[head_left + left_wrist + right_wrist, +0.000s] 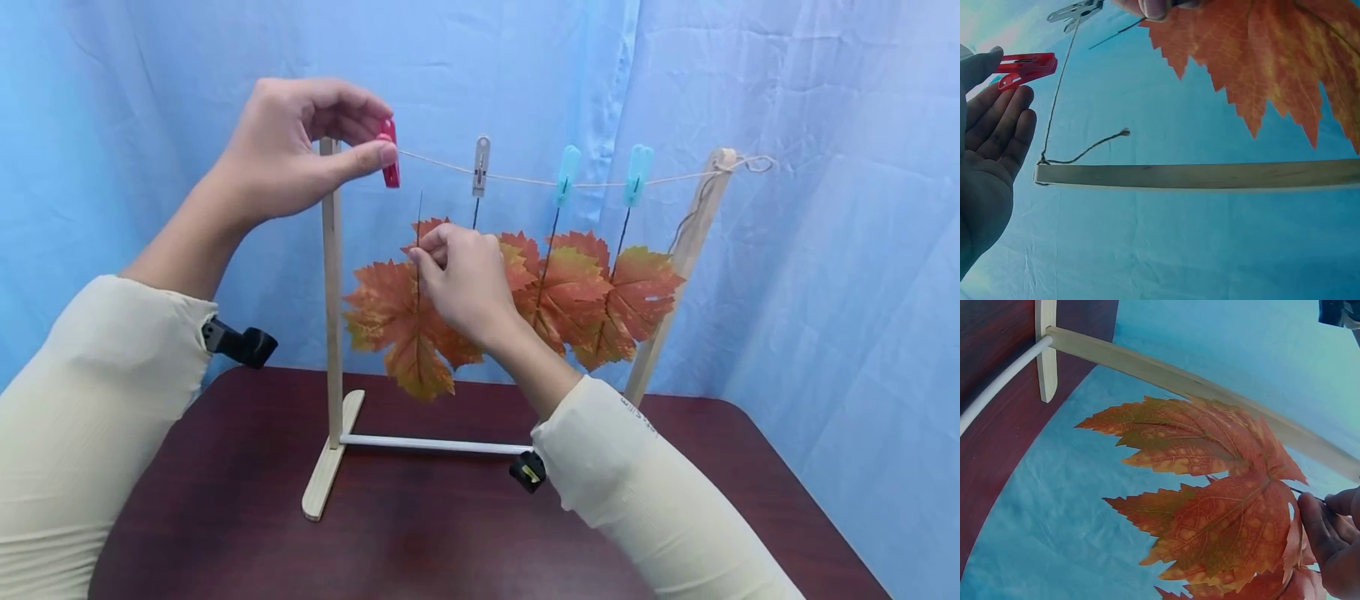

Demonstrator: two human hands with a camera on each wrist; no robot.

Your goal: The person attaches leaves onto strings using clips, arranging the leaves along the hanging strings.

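Between thumb and fingers, my left hand (292, 150) pinches a red clothespin (391, 154) near the left end of the string (517, 178). In the left wrist view the red clothespin (1027, 67) sits beside the string, its jaws apart from it. Lower down, my right hand (471, 279) pinches the dark stem of an orange artificial maple leaf (416, 333); the stem's tip points up below the string. A grey clothespin (481, 167) and two light-blue clothespins (567, 175) grip the string, with more leaves (637, 296) hanging by their stems. My right hand partly covers the leaf behind it.
The string runs between two wooden posts (332, 317), the right post (701, 221) leaning outward in view. A white rod (438, 444) joins the stand near a wooden foot (333, 467). The stand rests on a dark red table (420, 533) before a blue curtain (187, 50).
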